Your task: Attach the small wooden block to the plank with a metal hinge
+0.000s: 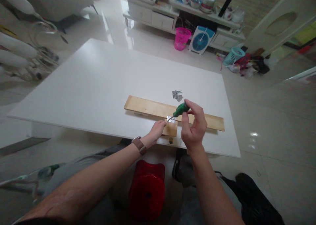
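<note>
My right hand [194, 124] grips a screwdriver [181, 109] by its green handle, the shaft slanting down to the left. Its tip meets a silver metal hinge [171, 119] that lies across a long wooden board [148, 106] and a short wooden block [170, 129]. At the hinge's left edge, my left hand [158, 129] has its fingers pressed together by the screwdriver tip and the block. Whatever sits between those fingertips is too small to make out. Beyond the long board lies a small pile of metal hinges and screws [177, 95].
The boards rest near the front edge of a white table [98, 77]. A small sticker [171, 140] is near that edge. Below stands a red stool [147, 188]. Across the floor are a pink basket [182, 38], a blue fan [201, 40] and a cabinet [161, 21].
</note>
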Demonstrator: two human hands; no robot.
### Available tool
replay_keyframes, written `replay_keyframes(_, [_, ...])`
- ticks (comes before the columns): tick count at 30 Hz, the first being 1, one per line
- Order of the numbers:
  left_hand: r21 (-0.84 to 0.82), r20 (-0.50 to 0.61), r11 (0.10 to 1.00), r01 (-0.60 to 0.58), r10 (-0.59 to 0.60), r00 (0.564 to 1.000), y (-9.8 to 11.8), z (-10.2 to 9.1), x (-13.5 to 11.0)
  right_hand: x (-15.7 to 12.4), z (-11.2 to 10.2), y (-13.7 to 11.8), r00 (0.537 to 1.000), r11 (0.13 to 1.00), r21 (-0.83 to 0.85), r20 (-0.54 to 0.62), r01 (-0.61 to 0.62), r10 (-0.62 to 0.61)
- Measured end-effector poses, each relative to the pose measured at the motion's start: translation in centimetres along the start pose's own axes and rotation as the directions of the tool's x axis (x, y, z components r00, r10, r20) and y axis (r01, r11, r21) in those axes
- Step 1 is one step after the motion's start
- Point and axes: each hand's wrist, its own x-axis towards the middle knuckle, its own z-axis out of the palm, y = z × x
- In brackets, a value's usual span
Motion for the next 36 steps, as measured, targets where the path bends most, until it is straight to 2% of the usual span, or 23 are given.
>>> replay_keyframes(6, [-0.031, 0.008, 0.998, 0.049, -0.049, 0.999, -0.2, 0.1, -0.3, -0.3, 0.1, -0.4, 0.992, 0.999, -0.034, -0.128, 0.011, -0.016])
replay_keyframes(12, [-0.009, -0.013, 1.0, 0.024, -0.024, 1.0, -0.4, 0.0, 0.6, -0.3, 0.2, 0.2, 1.0, 0.996, 0.089, -0.018, -0.007, 0.009])
replay_keyframes(18, [-0.057, -0.005, 0.99, 0.125, -0.126, 0.992, 0.3, -0.2, 1.1, -0.1, -0.1, 1.0, 0.996, 1.0, 0.01, -0.087, 0.013, -0.012])
replay_keyframes(23, [-0.065, -0.023, 0.985, 0.163, -0.164, 0.986, 0.8, -0.2, 1.2, -0.7, 0.3, 1.9, 0.996, 0.994, 0.103, -0.075, -0.034, 0.042])
replay_keyframes(26, [-0.064, -0.023, 0.986, 0.156, -0.158, 0.987, 0.8, -0.2, 1.3, -0.9, 0.4, 1.8, 0.997, 0.995, 0.094, -0.069, -0.028, 0.035])
replay_keyframes(32, [0.001, -0.034, 0.995, 0.103, -0.103, 0.994, 0.2, -0.4, 1.2, -0.4, -0.1, 0.8, 0.996, 0.999, -0.042, -0.09, 0.002, -0.006])
replay_keyframes(36, [0.119, -0.042, 0.991, 0.053, -0.049, 0.998, 0.0, -0.6, 1.1, -0.3, -0.3, 0.5, 1.0, 1.0, 0.014, -0.021, 0.016, -0.015])
